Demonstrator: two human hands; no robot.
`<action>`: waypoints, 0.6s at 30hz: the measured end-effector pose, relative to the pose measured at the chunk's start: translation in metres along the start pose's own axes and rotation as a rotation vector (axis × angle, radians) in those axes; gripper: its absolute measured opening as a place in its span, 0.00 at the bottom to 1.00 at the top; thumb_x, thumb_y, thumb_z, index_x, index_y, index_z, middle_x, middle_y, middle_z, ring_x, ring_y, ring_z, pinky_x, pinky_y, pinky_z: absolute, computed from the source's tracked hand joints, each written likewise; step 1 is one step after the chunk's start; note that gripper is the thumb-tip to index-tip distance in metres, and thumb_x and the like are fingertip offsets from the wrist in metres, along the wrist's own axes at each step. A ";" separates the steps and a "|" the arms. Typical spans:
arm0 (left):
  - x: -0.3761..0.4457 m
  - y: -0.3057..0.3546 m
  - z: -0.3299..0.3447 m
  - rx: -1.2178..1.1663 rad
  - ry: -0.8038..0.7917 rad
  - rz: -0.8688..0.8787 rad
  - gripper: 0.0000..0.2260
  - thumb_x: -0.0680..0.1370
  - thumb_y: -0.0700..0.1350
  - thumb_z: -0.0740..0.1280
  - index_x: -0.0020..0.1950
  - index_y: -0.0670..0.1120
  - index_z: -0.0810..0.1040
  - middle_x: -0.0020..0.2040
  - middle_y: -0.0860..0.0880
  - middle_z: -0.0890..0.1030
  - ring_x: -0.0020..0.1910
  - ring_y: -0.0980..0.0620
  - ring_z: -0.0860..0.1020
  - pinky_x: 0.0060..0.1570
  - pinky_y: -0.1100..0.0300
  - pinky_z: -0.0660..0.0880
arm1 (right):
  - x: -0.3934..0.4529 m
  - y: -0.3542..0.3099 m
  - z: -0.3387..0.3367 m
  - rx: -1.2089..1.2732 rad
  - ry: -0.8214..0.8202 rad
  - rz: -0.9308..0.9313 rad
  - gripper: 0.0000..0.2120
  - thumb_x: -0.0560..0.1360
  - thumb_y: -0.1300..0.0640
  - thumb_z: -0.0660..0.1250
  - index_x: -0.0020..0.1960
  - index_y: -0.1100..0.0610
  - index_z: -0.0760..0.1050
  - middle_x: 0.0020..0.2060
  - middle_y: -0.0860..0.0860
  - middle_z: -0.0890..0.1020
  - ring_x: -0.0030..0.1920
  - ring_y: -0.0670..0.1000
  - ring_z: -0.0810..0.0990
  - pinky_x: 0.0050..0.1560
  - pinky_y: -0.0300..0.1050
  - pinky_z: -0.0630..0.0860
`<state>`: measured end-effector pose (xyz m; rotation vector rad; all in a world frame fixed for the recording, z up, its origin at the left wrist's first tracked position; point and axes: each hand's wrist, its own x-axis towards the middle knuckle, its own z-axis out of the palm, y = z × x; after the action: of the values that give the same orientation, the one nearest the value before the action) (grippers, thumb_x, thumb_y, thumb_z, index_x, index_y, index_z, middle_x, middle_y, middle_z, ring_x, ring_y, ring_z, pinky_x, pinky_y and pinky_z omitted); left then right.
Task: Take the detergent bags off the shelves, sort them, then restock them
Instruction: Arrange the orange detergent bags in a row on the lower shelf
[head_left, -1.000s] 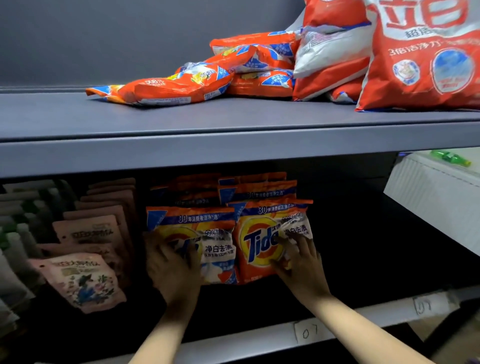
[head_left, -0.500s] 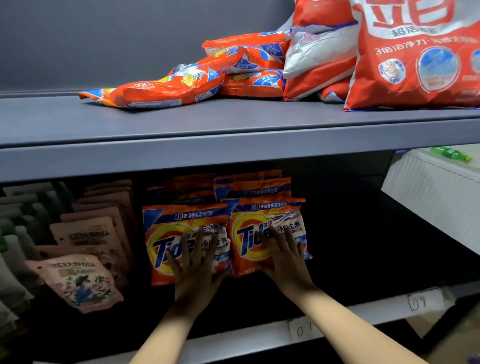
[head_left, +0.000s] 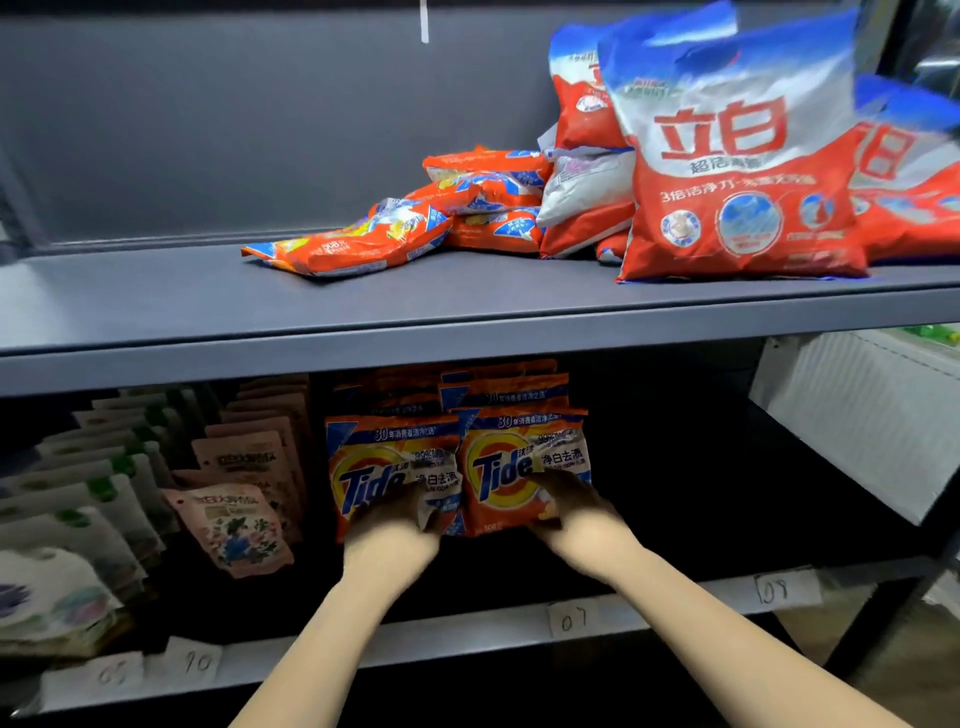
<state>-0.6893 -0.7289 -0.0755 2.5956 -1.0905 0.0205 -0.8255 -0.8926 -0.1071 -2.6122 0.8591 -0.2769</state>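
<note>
Both hands have dropped from the fronts and now curl: left hand (head_left: 387, 525) grips 1 Tide bag (head_left: 384, 467), right hand (head_left: 569, 506) another (head_left: 511, 467); removal is likely beginning.

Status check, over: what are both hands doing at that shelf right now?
Left hand grips front left Tide bag. Right hand grips front right Tide bag. Nothing blocking.
</note>
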 end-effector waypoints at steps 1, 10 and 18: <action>-0.010 0.003 -0.009 -0.003 0.009 -0.004 0.17 0.80 0.56 0.59 0.65 0.50 0.72 0.60 0.50 0.77 0.57 0.49 0.76 0.51 0.61 0.73 | -0.009 -0.002 -0.008 -0.018 0.005 -0.022 0.29 0.77 0.49 0.64 0.75 0.48 0.59 0.73 0.50 0.64 0.70 0.51 0.67 0.68 0.45 0.67; -0.080 0.040 -0.080 -0.036 0.145 0.123 0.14 0.80 0.59 0.56 0.57 0.56 0.75 0.54 0.58 0.79 0.52 0.57 0.77 0.52 0.59 0.73 | -0.088 -0.036 -0.102 -0.120 0.163 -0.237 0.21 0.78 0.42 0.59 0.69 0.45 0.67 0.64 0.41 0.73 0.64 0.44 0.71 0.61 0.39 0.68; -0.089 0.066 -0.166 -0.173 0.602 0.143 0.08 0.77 0.54 0.64 0.42 0.53 0.80 0.36 0.58 0.78 0.39 0.55 0.77 0.38 0.60 0.66 | -0.106 -0.069 -0.188 0.063 0.322 -0.331 0.10 0.76 0.44 0.63 0.53 0.45 0.78 0.47 0.40 0.81 0.47 0.40 0.78 0.50 0.42 0.76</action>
<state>-0.7799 -0.6606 0.0886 2.1310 -0.9849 0.6615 -0.9293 -0.8315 0.0849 -2.6814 0.4949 -0.8182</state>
